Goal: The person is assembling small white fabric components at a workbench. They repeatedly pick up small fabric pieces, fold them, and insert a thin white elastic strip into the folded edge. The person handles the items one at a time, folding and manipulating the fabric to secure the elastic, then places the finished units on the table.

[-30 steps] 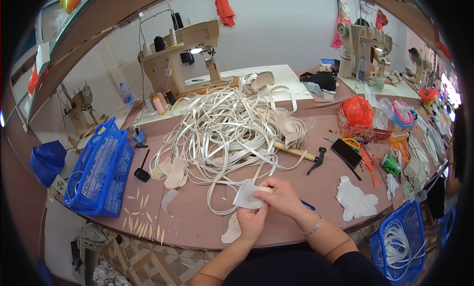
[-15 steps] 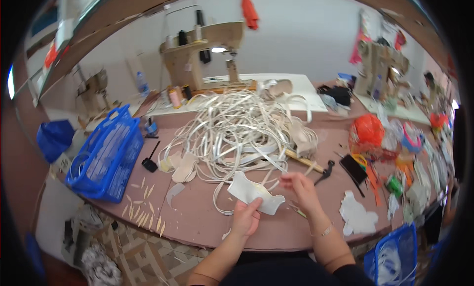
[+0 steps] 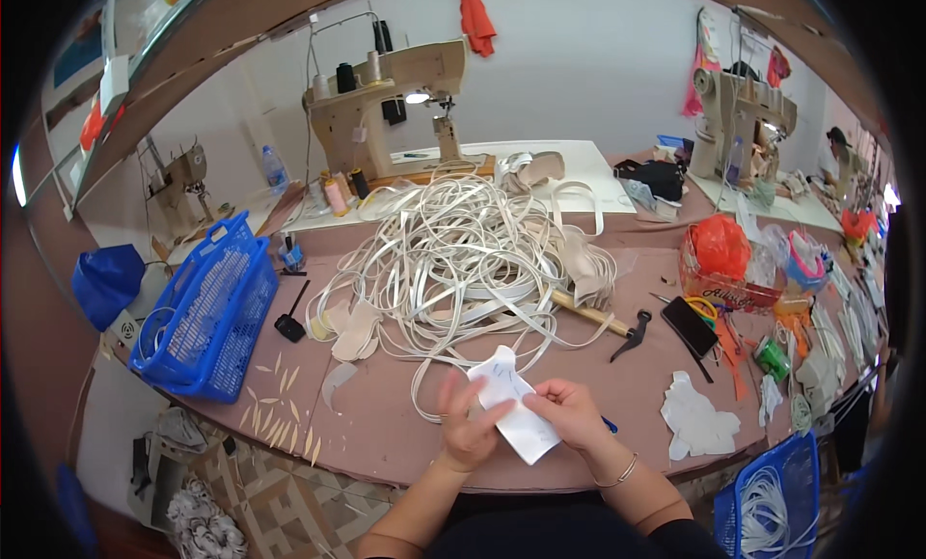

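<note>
A white cut piece (image 3: 523,422) with an irregular top edge and small dark marks is held above the near edge of the table. My right hand (image 3: 571,416) pinches its right side between thumb and fingers. My left hand (image 3: 467,437) is beside its left edge with fingers spread and slightly blurred, the thumb reaching onto or close to the piece. Just beyond lies a large tangle of white and cream straps (image 3: 463,260). Part of a blue pen-like thing (image 3: 609,424) shows next to my right hand.
A blue plastic basket (image 3: 217,318) stands left, near pale leaf-shaped scraps (image 3: 282,432). On the right are a hammer (image 3: 632,337), a black phone (image 3: 689,326), white cut pieces (image 3: 696,419) and a red bag (image 3: 721,248). A sewing machine (image 3: 386,106) stands behind.
The white piece has turned and now shows its marked face. My right hand has come down onto it; my left hand has loosened its grip and spread its fingers.
</note>
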The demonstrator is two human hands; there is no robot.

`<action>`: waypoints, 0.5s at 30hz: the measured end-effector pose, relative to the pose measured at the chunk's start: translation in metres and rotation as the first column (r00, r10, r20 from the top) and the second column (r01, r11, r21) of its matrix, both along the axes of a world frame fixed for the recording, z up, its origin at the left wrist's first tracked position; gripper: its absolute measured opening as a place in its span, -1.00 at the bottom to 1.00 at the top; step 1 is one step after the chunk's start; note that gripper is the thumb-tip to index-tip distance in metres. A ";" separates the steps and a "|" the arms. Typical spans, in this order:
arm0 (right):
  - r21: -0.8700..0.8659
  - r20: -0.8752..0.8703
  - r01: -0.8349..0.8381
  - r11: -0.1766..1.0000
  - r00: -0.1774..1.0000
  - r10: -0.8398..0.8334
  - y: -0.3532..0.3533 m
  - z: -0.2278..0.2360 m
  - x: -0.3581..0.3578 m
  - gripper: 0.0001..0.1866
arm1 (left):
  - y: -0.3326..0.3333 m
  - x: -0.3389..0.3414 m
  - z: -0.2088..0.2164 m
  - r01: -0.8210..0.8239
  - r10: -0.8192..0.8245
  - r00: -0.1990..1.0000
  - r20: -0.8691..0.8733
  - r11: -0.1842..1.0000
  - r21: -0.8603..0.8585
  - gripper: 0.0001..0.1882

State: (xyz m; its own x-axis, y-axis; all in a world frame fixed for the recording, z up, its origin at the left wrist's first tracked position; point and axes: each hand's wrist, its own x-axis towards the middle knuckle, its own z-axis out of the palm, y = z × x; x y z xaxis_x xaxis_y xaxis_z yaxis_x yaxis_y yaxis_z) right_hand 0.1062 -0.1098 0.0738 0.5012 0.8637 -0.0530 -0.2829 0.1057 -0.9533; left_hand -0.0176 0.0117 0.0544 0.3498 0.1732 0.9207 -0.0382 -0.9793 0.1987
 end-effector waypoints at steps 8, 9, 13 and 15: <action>-0.123 0.362 0.155 0.980 0.927 -0.101 0.003 -0.004 0.001 -0.82 | -0.018 0.011 0.006 0.583 -0.322 0.728 0.606 -0.176 -0.794 -0.64; -0.080 0.381 0.165 0.983 0.916 -0.123 0.004 -0.002 0.000 -0.83 | -0.018 0.013 -0.001 0.458 -0.330 0.822 0.464 -0.101 -0.883 -0.68; 0.016 0.356 0.094 0.995 0.930 -0.093 0.009 0.013 0.011 -0.86 | -0.019 0.016 0.014 0.361 -0.316 0.872 0.373 -0.096 -0.927 -0.75; -0.008 0.362 0.040 0.999 0.932 -0.034 0.010 0.017 0.017 -0.87 | -0.021 0.016 0.015 0.334 -0.321 0.883 0.341 -0.080 -0.939 -0.77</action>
State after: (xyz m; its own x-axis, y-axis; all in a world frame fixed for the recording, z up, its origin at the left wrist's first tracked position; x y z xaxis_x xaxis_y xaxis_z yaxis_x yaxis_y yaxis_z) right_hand 0.1228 -0.1000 0.0907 0.5206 0.8446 0.1248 0.0850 0.0942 -0.9919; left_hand -0.0016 -0.0089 0.0693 0.6696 0.7426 -0.0096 -0.2952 0.2780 0.9141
